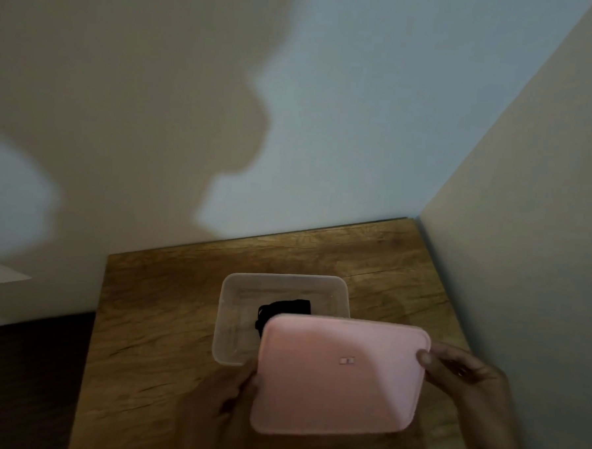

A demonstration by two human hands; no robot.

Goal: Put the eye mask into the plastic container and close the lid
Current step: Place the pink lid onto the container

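A clear plastic container (235, 310) stands on the wooden table (152, 319). Inside it lies the black eye mask (281, 307), partly hidden by the lid. The pink lid (339, 377) is held tilted above the container's near right part, covering that corner. My left hand (220, 402) grips the lid's left edge. My right hand (461, 373) grips its right edge, thumb on top.
The table sits in a corner, with a wall (293, 121) behind it and a second wall (527, 236) close on the right. Left of the table lies a dark floor area (22, 381).
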